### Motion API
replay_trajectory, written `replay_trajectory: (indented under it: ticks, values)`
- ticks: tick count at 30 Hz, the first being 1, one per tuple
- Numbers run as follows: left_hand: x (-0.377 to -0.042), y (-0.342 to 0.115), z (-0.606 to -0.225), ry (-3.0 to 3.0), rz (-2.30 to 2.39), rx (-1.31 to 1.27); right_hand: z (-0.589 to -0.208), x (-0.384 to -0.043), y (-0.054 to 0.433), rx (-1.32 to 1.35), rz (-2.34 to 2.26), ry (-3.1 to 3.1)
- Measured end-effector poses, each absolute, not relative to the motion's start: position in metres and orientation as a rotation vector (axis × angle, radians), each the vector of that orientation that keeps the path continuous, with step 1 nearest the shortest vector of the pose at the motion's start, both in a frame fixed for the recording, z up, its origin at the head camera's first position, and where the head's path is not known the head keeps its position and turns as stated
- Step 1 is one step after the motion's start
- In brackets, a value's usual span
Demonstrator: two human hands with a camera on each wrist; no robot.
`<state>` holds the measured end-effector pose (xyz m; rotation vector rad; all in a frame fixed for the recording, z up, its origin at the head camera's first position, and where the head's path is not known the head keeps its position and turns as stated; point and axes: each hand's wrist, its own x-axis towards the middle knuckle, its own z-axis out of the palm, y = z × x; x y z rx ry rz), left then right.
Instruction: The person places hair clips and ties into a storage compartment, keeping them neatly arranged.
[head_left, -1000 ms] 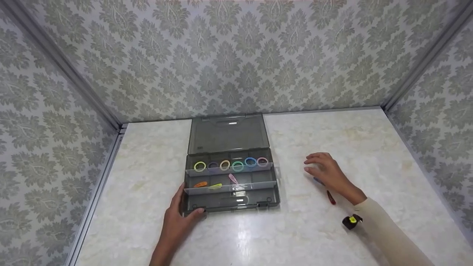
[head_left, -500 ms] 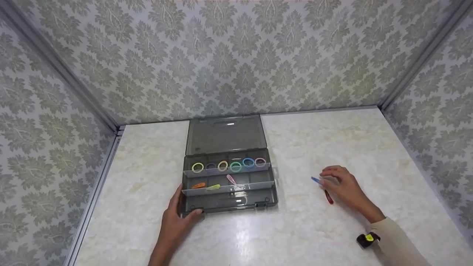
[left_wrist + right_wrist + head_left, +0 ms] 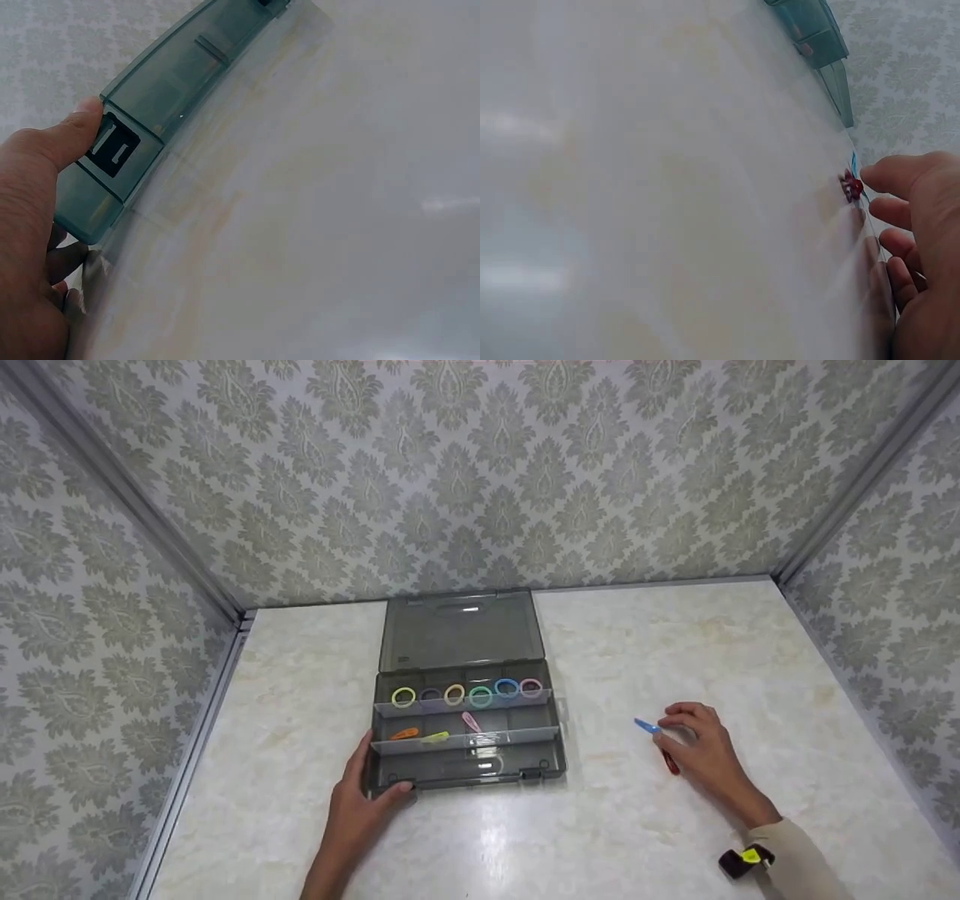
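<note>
A grey see-through compartment box [image 3: 469,774] lies with its lid folded back. My left hand [image 3: 358,802] grips its front left corner, thumb on the front wall beside the dark latch [image 3: 114,145] and fingers along the left side. My right hand [image 3: 705,750] is low over the table at right, fingers bent and thumb tip at the near end of a blue hair clip [image 3: 646,725]. In the right wrist view, the thumb and forefinger stand apart. A red hair clip [image 3: 670,763] lies beneath the thumb, partly hidden by it.
Coloured hair ties [image 3: 480,697] sit in the box's back row. An orange clip [image 3: 404,733], a yellow clip [image 3: 436,737] and a pink clip [image 3: 472,723] lie in the middle row. A black-and-yellow wrist device [image 3: 742,861] is by the right sleeve. Patterned walls [image 3: 480,472] surround the table.
My right hand has moved down and to the right, bringing its thumb to the blue hair clip, which now shows more fully. The left hand has kept its hold on the box.
</note>
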<state>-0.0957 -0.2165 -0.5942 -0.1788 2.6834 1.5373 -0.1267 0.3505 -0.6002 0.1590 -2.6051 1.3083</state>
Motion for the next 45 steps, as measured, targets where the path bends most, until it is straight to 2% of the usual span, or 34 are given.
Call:
replay_trajectory:
  ticks: [32,45]
  values:
    - [-0.1,-0.215,-0.595,2.717,1.517,-0.166,-0.593,-0.135,0.341,0.138,1.343,-2.564]
    - [-0.096,-0.216,-0.598,2.73,1.538,-0.141,-0.569,-0.166,0.303,0.376,1.377,-2.498]
